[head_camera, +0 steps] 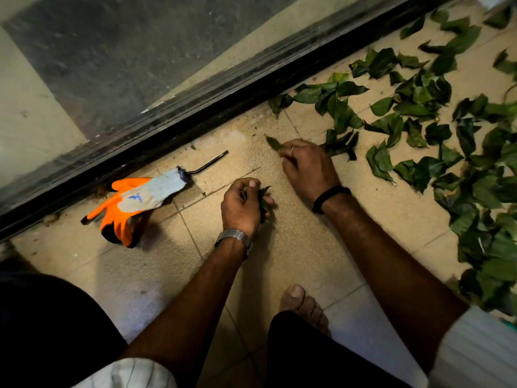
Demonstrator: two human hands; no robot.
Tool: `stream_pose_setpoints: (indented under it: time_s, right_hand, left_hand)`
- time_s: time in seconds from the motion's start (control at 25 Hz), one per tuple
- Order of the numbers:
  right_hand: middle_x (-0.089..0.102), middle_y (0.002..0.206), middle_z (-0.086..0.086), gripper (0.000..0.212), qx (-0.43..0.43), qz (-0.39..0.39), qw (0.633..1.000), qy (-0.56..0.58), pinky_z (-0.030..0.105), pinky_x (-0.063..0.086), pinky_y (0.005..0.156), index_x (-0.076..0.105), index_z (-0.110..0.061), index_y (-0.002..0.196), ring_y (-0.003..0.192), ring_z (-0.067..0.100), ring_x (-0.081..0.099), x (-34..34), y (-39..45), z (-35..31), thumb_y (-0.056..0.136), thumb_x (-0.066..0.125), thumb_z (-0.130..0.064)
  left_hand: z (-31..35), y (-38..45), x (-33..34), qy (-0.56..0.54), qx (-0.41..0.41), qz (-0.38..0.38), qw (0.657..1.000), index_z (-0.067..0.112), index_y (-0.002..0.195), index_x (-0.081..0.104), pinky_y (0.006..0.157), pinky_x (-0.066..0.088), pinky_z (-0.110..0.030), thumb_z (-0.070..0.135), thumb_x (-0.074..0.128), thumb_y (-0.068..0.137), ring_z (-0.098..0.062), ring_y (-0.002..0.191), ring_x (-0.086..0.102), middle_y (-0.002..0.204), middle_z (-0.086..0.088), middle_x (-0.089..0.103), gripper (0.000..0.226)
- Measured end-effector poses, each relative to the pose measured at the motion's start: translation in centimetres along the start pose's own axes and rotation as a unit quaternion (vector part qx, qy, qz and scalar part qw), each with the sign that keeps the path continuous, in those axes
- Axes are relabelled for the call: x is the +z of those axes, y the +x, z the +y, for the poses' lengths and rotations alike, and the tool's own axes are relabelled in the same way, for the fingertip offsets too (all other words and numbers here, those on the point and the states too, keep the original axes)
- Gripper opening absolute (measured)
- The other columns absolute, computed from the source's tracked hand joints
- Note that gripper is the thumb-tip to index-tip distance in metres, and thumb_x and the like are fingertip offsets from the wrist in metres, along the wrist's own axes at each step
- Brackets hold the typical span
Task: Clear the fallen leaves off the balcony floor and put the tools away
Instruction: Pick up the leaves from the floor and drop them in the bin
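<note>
Left hand (243, 204): nearest to us, its grip is curled around a small bunch of picked leaves (263, 201), thumb on top, held just above the balcony floor (293, 247).
Right hand (307, 166): a little farther out, fingers bent down at the floor, pinching what looks like a single leaf (273, 143) that sticks out to its left; motion blur keeps us from being sure of the hold.
Key relation: the scattered leaves (419, 113) lie to the right of and beyond the right hand, the closest ones touching its far side, so we judge the right hand the nearer one for the next pick, with the left serving as the holder.
Spread axis: the leaves run in a band from the door track (195, 119) out toward the far right and down the right edge.
Tools: the orange and grey gloves (134, 204) lie left of the left hand against the track, a thin dark bent tool (208, 163) just beyond them.
Writing: a small blue mark on the glove back, which we cannot read.
</note>
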State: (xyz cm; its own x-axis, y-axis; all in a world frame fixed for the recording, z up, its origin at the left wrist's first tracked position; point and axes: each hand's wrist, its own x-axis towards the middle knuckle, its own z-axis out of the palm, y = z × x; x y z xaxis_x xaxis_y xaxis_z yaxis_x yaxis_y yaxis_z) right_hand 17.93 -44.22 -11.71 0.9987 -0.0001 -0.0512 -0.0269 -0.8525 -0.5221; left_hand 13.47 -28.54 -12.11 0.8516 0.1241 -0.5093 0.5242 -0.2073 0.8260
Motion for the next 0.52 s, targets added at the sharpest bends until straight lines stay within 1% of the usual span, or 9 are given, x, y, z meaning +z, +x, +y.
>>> stream_pose_setpoints:
  time_s: [0.08, 0.2, 0.24, 0.28, 0.36, 0.4, 0.44, 0.48, 0.52]
  right_hand:
    - [0.071, 0.113, -0.002, 0.027, 0.011, -0.041, 0.99, 0.132, 0.021, 0.056, 0.087, 0.07, -0.017, 0.12, 0.097, 0.009, 0.067, 0.3, -3.4, -2.2, 0.095, 0.06, -0.013]
    - [0.075, 0.106, -0.006, 0.043, 0.047, -0.161, 0.947, 0.274, 0.03, 0.059, 0.087, 0.057, -0.03, 0.13, 0.097, 0.006, 0.07, 0.3, -6.2, -4.6, 0.092, 0.058, -0.01]
    - [0.075, 0.102, -0.006, 0.044, 0.068, -0.189, 0.927, 0.317, 0.033, 0.059, 0.088, 0.054, -0.032, 0.129, 0.096, 0.005, 0.07, -0.1, -6.0, -4.5, 0.091, 0.058, -0.009]
    - [0.076, 0.099, -0.007, 0.042, 0.083, -0.191, 0.917, 0.34, 0.035, 0.059, 0.088, 0.054, -0.033, 0.126, 0.094, 0.004, 0.071, -0.5, -5.4, -4.1, 0.091, 0.057, -0.009]
    - [0.075, 0.098, -0.008, 0.03, 0.089, -0.11, 0.939, 0.312, 0.036, 0.059, 0.088, 0.061, -0.029, 0.117, 0.094, 0.003, 0.07, -1.7, -2.8, -3.1, 0.092, 0.057, -0.013]
    - [0.074, 0.104, -0.009, 0.026, 0.081, -0.053, 0.959, 0.267, 0.035, 0.057, 0.091, 0.064, -0.027, 0.114, 0.099, 0.004, 0.068, -2.2, -1.1, -2.5, 0.092, 0.057, -0.015]
    - [0.071, 0.115, -0.006, 0.027, 0.066, -0.009, 0.975, 0.211, 0.034, 0.054, 0.097, 0.067, -0.024, 0.116, 0.108, 0.008, 0.064, -2.5, 0.9, -2.1, 0.092, 0.056, -0.016]
    - [0.064, 0.129, -0.001, 0.031, 0.049, 0.008, 0.987, 0.15, 0.033, 0.048, 0.103, 0.067, -0.022, 0.121, 0.119, 0.014, 0.059, -2.5, 3.1, -1.7, 0.092, 0.056, -0.018]
    - [0.054, 0.143, 0.005, 0.037, 0.039, -0.008, 0.995, 0.09, 0.033, 0.041, 0.109, 0.064, -0.021, 0.128, 0.13, 0.021, 0.05, -2.2, 5.1, -1.2, 0.092, 0.056, -0.022]
  left_hand:
    - [0.0, 0.0, 0.3, 0.016, 0.025, 0.024, 0.999, 0.022, 0.106, 0.066, 0.06, 0.051, -0.024, 0.039, 0.042, 0.107, -0.009, 0.064, 0.066, 0.078, 0.005, 0.071, 0.03]
    - [-0.2, 0.1, 0.2, 0.05, 0.037, 0.056, 0.996, 0.024, 0.086, 0.069, 0.06, 0.046, -0.021, 0.052, 0.038, 0.104, -0.003, 0.062, 0.058, 0.069, 0.009, 0.066, 0.046]
    - [-0.6, 0.3, 0.0, 0.051, 0.035, 0.068, 0.996, 0.023, 0.08, 0.07, 0.06, 0.049, -0.022, 0.053, 0.041, 0.103, -0.007, 0.061, 0.06, 0.067, 0.007, 0.066, 0.048]
    - [-0.9, 0.5, -0.3, 0.04, 0.027, 0.084, 0.995, 0.02, 0.076, 0.07, 0.062, 0.054, -0.027, 0.054, 0.045, 0.102, -0.013, 0.061, 0.064, 0.066, 0.004, 0.068, 0.049]
    - [-0.7, 0.9, -0.8, 0.01, -0.01, 0.112, 0.994, 0.016, 0.075, 0.07, 0.062, 0.059, -0.034, 0.051, 0.047, 0.101, -0.018, 0.058, 0.067, 0.064, 0.0, 0.069, 0.05]
    - [-0.3, 0.8, -1.0, 0.002, -0.028, 0.116, 0.993, 0.014, 0.075, 0.071, 0.059, 0.057, -0.031, 0.048, 0.048, 0.102, -0.014, 0.054, 0.066, 0.062, 0.001, 0.069, 0.05]
    - [0.1, 0.7, -1.2, 0.003, -0.035, 0.11, 0.993, 0.013, 0.075, 0.071, 0.056, 0.054, -0.027, 0.046, 0.048, 0.103, -0.011, 0.051, 0.063, 0.061, 0.001, 0.068, 0.049]
    - [0.2, 0.6, -1.3, 0.008, -0.031, 0.096, 0.995, 0.014, 0.073, 0.07, 0.053, 0.051, -0.025, 0.045, 0.048, 0.103, -0.011, 0.05, 0.061, 0.06, 0.001, 0.067, 0.048]
    - [0.4, 0.4, -1.3, 0.012, -0.022, 0.078, 0.997, 0.015, 0.071, 0.069, 0.051, 0.049, -0.024, 0.044, 0.048, 0.103, -0.012, 0.05, 0.06, 0.06, -0.002, 0.067, 0.048]
